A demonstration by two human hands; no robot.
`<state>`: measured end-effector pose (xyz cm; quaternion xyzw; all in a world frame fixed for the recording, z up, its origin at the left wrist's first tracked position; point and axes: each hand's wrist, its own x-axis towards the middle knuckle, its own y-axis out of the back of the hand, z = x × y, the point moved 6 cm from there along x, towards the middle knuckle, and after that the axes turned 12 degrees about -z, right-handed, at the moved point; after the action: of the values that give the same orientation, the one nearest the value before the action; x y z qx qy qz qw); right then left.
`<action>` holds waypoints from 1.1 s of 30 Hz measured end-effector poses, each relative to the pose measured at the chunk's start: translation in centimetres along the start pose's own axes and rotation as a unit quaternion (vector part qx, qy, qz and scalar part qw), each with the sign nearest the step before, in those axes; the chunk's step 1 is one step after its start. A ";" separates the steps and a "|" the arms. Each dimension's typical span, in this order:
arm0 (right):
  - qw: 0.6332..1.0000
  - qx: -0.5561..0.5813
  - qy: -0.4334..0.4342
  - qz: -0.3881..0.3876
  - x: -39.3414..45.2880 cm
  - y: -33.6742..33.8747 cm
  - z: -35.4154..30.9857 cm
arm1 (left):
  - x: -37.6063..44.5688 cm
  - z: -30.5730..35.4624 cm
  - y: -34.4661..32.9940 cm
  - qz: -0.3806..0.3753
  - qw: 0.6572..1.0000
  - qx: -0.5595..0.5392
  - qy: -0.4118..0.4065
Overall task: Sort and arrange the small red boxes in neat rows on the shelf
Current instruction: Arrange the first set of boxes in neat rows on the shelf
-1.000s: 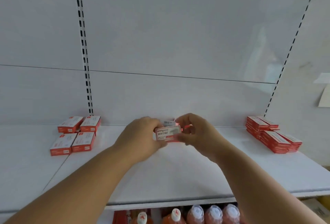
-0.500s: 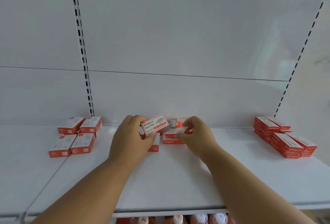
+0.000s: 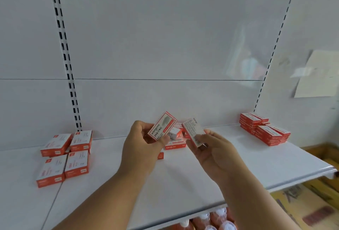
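Observation:
My left hand (image 3: 141, 146) grips a small red-and-white box (image 3: 162, 126) and holds it tilted above the white shelf (image 3: 183, 180). My right hand (image 3: 213, 153) pinches a second small box (image 3: 193, 132) just to the right, its printed back toward me. Behind and below both hands, a loose pile of boxes (image 3: 174, 142) lies at the shelf's middle, partly hidden. On the left, boxes (image 3: 65, 156) lie flat in two short rows. At the far right, stacked boxes (image 3: 264, 130) stand in a row.
The shelf's front edge (image 3: 275, 185) runs across low right. Red bottles with white caps (image 3: 216, 223) stand on the level below. A slotted upright (image 3: 65, 59) climbs the back panel at left. A paper sheet (image 3: 317, 75) hangs on the wall at right.
Both hands have lifted off the middle pile. The left hand raised and tilted its box more upright. The right hand picked up a second box and holds it in the air.

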<state>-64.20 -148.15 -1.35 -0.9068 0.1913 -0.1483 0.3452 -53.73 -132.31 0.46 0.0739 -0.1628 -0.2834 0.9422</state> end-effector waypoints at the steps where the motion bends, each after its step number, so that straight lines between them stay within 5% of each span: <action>1: 1.000 0.029 0.009 0.001 -0.5 -0.2 0.0 | -0.3 0.4 -0.2 -0.007 1.000 -0.003 -0.008; 7: 0.991 0.131 0.038 0.008 -4.5 -1.1 -1.5 | -3.0 2.1 -1.5 -0.045 0.997 -0.054 -0.023; 11: 0.997 0.068 0.048 0.004 -6.1 -0.1 -3.2 | -4.3 2.8 -4.6 -0.088 0.987 -0.137 0.014; 15: 0.996 -0.018 0.076 0.040 -7.4 2.4 -6.0 | -5.1 3.0 -10.7 -0.150 0.900 -0.393 0.113; 18: 0.990 -0.080 0.070 0.097 -8.2 5.6 -8.6 | -4.6 3.4 -15.5 -0.152 0.868 -0.446 0.155; 24: 0.952 -0.254 0.053 0.165 -8.1 13.6 -15.6 | -1.2 3.6 -24.6 -0.116 0.916 -0.353 0.152; 30: 0.881 -0.439 0.057 0.167 -4.4 20.3 -25.3 | 3.4 6.1 -32.4 -0.101 0.959 -0.228 0.134; 33: 0.816 -0.547 0.058 0.176 -0.4 23.3 -28.4 | 5.7 7.0 -34.5 -0.074 0.977 -0.156 0.128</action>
<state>-81.63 -180.17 3.11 -0.8867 0.4173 -0.0080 -0.1990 -69.25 -164.42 0.59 -0.0269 0.0111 -0.3628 0.9314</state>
